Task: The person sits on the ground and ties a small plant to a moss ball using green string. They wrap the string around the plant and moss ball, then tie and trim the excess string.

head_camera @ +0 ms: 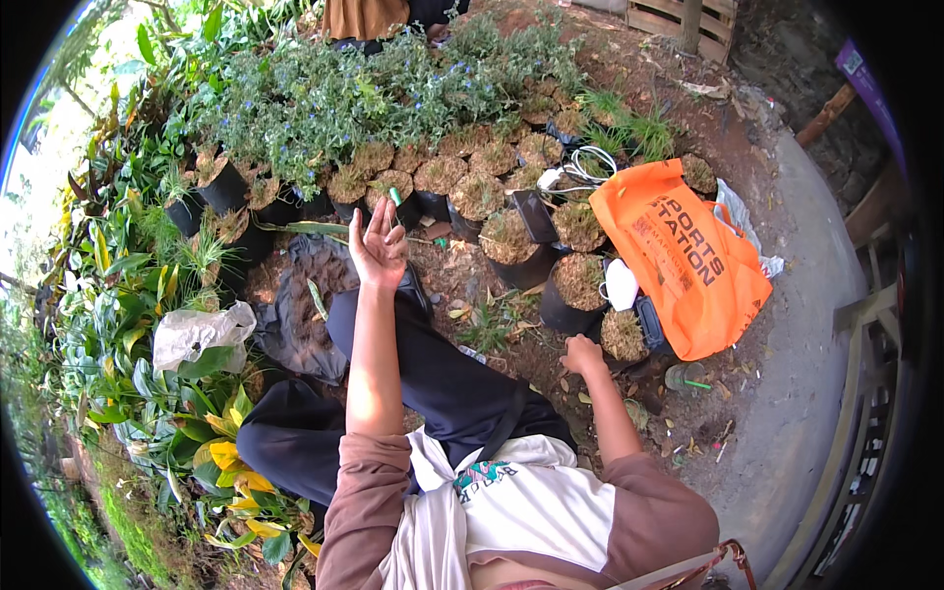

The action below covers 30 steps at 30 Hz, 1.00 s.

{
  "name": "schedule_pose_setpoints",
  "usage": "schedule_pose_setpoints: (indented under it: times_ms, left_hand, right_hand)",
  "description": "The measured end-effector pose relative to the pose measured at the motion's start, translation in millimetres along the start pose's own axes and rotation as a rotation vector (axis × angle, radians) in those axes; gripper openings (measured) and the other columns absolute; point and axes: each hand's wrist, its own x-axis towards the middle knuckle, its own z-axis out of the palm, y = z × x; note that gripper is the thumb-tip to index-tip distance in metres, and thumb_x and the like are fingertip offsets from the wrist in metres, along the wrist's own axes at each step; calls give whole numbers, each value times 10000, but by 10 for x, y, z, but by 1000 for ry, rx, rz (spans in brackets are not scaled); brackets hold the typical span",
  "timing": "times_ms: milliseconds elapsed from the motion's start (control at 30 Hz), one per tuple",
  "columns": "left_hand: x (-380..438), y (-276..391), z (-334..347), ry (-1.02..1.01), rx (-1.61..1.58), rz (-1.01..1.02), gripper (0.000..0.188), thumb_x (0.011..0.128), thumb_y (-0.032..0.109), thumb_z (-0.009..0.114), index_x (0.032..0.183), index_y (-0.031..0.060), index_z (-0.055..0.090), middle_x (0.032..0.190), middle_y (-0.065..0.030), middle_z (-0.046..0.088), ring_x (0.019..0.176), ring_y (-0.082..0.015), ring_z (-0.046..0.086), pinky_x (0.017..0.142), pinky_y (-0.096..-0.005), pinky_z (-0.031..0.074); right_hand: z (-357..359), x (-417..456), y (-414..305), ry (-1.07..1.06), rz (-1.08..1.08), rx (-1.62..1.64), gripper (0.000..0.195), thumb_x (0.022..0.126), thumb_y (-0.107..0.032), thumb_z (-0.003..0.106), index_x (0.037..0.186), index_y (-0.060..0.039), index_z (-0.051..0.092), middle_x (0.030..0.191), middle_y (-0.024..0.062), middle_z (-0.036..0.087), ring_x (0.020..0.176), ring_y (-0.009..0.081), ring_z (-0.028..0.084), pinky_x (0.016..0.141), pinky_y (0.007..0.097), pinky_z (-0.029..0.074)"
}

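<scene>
My left hand [381, 247] is raised palm up over the dark trousers, its fingers apart and partly curled. A small light green item [395, 196] shows just beyond the fingertips; whether they touch it is unclear. My right hand [581, 355] is low at the right, fingers bent downward, beside a black planting bag of dry grassy soil [623, 335]; anything in its fingers is hidden. Another such bag [579, 284] stands just above that hand. A black plastic sheet with dark soil [310, 295] lies left of my left forearm.
An orange bag [678, 258], a white mask [621, 284], a dark phone [534, 216] and a white cable [590, 166] lie on or against the planting bags. A clear cup [682, 377] lies at right. Blue-flowered plants [332, 103] stand beyond, near another person [365, 18].
</scene>
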Motion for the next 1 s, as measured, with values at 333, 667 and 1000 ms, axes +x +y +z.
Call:
schedule_pose_setpoints:
  times_ms: [333, 667, 1000]
  left_hand:
    - [-61, -52, 134, -238, -51, -235, 711, 865, 545, 456, 1328, 10, 381, 1179, -96, 559, 657, -101, 384, 413, -169, 293]
    - [-68, -57, 147, -300, -37, -262, 761, 846, 580, 463, 1354, 25, 346, 1213, -105, 534, 650, -92, 377, 419, -164, 302]
    - [0, -62, 44, -24, -13, -29, 663, 822, 586, 497, 1213, 51, 507, 998, -87, 613, 537, -92, 357, 435, -201, 281]
  right_hand:
    - [-683, 290, -880, 371, -494, 734, 252, 806, -238, 634, 972, -49, 620, 956, 95, 582, 883, 262, 580, 780, 376, 445]
    - [-1151, 442, -2250, -276, -746, 1650, 330, 851, -230, 636, 1114, -47, 556, 848, -10, 605, 692, 73, 546, 630, 237, 448]
    - [-730, 772, -1411, -109, -423, 1797, 89, 842, -140, 631, 842, -68, 580, 639, -56, 477, 486, 30, 376, 477, 210, 344]
